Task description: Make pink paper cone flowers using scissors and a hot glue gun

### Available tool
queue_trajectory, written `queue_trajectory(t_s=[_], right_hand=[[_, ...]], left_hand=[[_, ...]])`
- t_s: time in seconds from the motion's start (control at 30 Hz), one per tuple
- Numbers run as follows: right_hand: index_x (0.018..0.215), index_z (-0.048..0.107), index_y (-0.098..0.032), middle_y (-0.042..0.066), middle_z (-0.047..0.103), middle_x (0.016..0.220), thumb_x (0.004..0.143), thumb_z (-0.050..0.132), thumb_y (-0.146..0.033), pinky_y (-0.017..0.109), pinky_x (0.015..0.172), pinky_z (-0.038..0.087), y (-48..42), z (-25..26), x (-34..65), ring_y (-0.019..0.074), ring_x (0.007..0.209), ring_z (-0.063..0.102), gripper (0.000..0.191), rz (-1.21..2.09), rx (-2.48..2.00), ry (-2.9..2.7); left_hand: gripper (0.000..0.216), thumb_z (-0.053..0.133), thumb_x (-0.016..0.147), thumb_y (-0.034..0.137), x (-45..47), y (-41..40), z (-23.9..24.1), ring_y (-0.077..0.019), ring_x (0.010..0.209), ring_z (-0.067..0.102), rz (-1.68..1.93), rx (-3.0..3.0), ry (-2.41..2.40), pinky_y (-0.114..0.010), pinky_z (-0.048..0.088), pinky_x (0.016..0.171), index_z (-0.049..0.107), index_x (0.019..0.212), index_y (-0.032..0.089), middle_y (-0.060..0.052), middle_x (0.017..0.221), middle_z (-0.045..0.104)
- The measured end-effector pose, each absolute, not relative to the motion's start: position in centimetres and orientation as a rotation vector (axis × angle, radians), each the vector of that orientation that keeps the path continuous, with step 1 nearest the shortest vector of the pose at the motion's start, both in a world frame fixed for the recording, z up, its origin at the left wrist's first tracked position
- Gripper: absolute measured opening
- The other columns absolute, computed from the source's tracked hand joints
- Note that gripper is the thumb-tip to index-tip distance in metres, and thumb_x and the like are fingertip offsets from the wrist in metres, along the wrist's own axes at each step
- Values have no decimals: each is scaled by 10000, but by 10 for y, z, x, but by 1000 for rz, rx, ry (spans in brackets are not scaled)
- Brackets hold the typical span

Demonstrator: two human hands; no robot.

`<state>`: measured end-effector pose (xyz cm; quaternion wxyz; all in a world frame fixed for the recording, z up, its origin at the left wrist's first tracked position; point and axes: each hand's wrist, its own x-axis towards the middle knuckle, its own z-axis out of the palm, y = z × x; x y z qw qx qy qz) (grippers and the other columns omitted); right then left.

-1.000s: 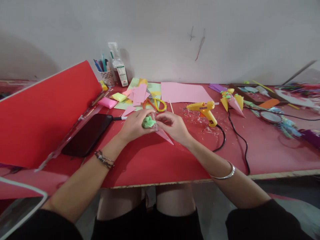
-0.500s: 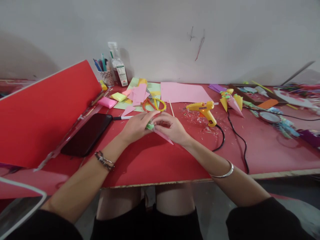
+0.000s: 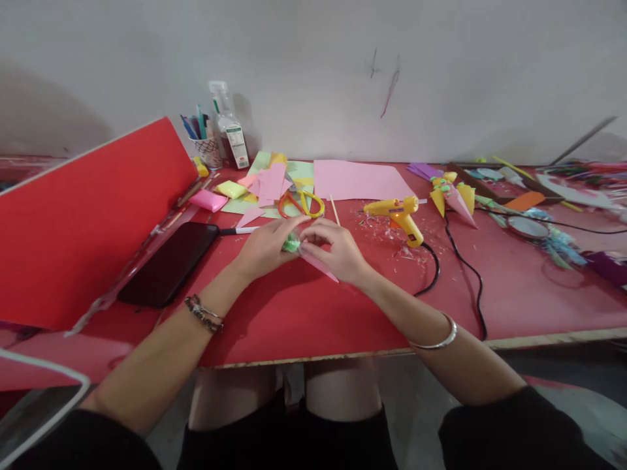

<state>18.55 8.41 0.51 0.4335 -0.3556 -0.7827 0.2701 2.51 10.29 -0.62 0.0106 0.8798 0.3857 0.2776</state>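
Pink cone [image 3: 321, 267], green lump [image 3: 290, 244] — perhaps clay, fingers [image 3: 319, 231] around.

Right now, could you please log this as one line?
left hand: curled around green clump | right hand: close beside it, pink tip showing below | glue gun: on table

Green lump [image 3: 290, 244] and pink pointed piece [image 3: 321, 267] between fingers [image 3: 319, 232], over red table [image 3: 274, 320].

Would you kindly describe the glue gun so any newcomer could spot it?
On the red tabletop, look right of the person's right hand. The yellow glue gun lies there, set apart from its neighbours by its pistol shape and the black cord leaving its grip.
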Motion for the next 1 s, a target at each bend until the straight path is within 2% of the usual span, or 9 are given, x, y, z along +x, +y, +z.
queue_trajectory(t_s=[0.17,0.3,0.47,0.57,0.8,1.0], right_hand=[[658,534,-172,-19,527,670,708,528,-166,235,592,409,85,6,184,81,617,491,51,738,-931,-1777],[693,506,-179,-50,514,611,738,490,-198,214,538,408,88,6,186,49,514,474,51,923,-917,-1526],[705,529,-175,-57,552,599,701,538,-191,209,541,427,91,7,188,39,497,496,18,1056,-912,-1368],[677,524,-174,-66,556,569,658,586,-177,207,550,441,91,7,187,41,504,517,65,1134,-891,-1325],[616,515,-170,-63,554,476,688,578,-229,192,431,415,88,8,186,37,388,483,113,1212,-907,-1346],[672,569,-167,-46,604,541,695,565,-184,202,521,473,90,7,187,52,483,565,29,1255,-905,-1274]], left_hand=[[444,471,778,424,26,102,-5,-192,950,566,918,2684,1280,-275,444,765,460,1143,172,-90,1074,603],[445,519,755,381,23,102,-4,-194,958,565,903,2672,1332,-268,435,783,472,1138,159,-88,1079,600],[460,535,734,386,19,104,1,-214,970,558,855,2547,1582,-285,431,769,467,1150,202,-72,1095,595],[466,534,728,380,16,106,3,-246,951,567,752,2387,1817,-303,435,724,462,1155,209,-78,1066,610],[418,509,734,376,5,111,-3,-249,958,555,665,2235,2023,-300,436,697,479,1109,194,-76,1079,594],[393,444,778,394,7,107,0,-254,923,560,502,2260,2186,-306,440,664,480,1111,187,-100,1095,545]])
